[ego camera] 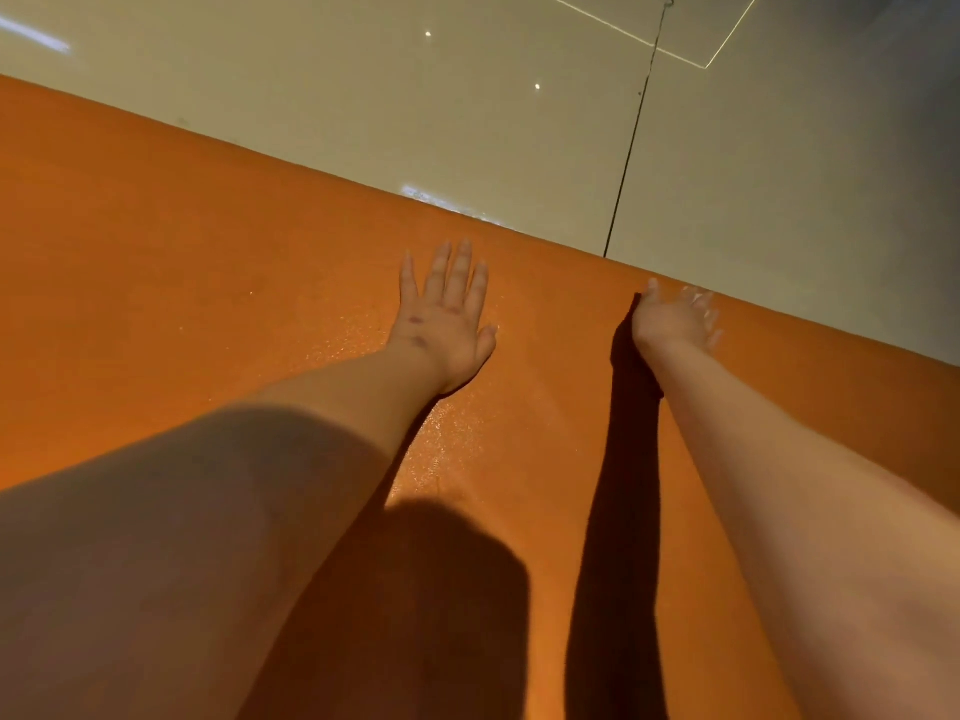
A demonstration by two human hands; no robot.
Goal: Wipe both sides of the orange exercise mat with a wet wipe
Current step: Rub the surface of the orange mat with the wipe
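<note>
**Two bare hands reach to the far edge of an orange mat**

Two hands lie on the mat, palms down. The left hand (447, 319) is flat and relaxed, fingers straight and spread, pressing on the surface and holding nothing. The right hand (672, 319) is blurred. A pale smear (701, 304) at its fingertips may be the wet wipe, but whether the fingers grasp anything cannot be told.

Both rest on the orange foam exercise mat (182, 262), which fills the lower part of the view, under and around both forearms. A damp sheen (447, 433) glistens on it beside the left wrist.

The mat's far edge runs from upper left down to lower right, and its long axis appears to lie along that line. The right hand sits at this edge; the left is a little short of it. Any lift to turn the mat over would likely start here, from the right hand.

Beyond the edge is glossy beige tiled floor (415, 96), crossed by a dark grout line (631, 137).
</note>
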